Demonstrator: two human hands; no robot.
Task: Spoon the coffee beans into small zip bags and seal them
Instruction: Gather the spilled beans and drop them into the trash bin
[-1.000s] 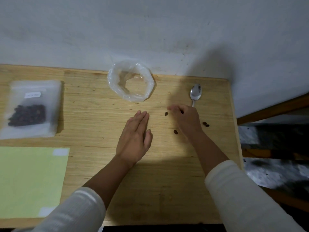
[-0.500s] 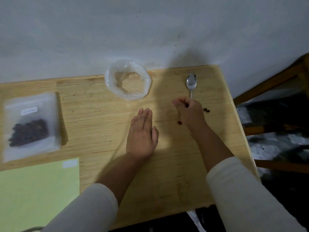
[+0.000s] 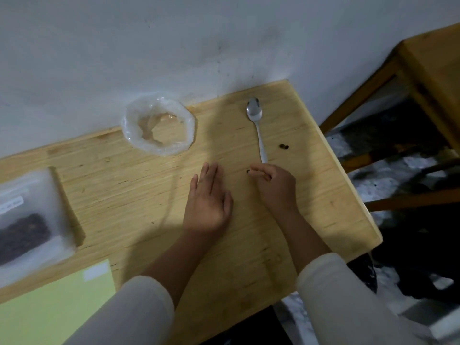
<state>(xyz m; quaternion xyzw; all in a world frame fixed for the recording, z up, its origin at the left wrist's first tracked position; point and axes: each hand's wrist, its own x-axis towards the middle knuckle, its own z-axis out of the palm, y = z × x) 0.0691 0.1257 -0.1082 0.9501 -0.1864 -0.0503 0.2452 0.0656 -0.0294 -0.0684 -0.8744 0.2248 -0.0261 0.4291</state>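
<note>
A stray bean (image 3: 248, 171), loose on the surface (image 3: 139, 185) a second ago, is now pinched in the right hand (image 3: 275, 186) below the spoon (image 3: 256, 120). The left hand (image 3: 208, 200) is laid flat, released. Two beans (image 3: 283, 146) remain uncollected.
</note>
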